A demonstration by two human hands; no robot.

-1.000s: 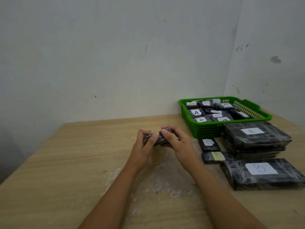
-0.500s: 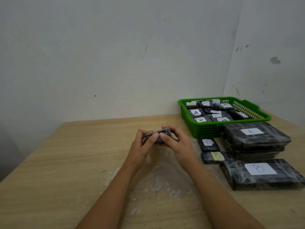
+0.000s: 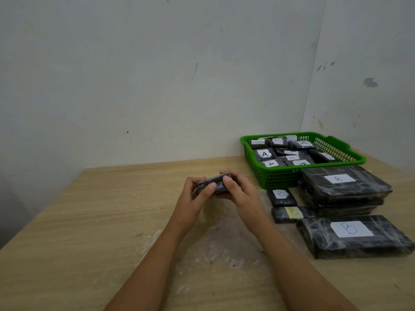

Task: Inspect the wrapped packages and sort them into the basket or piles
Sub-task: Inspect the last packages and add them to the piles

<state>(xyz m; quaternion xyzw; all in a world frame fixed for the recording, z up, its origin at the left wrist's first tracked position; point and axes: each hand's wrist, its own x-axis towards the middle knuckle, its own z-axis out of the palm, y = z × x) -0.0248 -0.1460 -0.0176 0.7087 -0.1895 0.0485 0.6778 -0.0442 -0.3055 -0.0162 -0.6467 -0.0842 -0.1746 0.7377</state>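
Both hands met above the wooden table (image 3: 89, 221), sharing one small wrapped package (image 3: 214, 183). The left hand (image 3: 190, 203) curled round its near-left end, thumb on top; the right hand (image 3: 241, 194) pinched the other end, thumb over the upper edge. Package was tilted, far end higher; any label was probably turned away, not readable. To the right of the right hand sat the green basket (image 3: 280, 176) with A-marked packages, and nearer, the B-marked piles (image 3: 343, 189), well apart from either hand.
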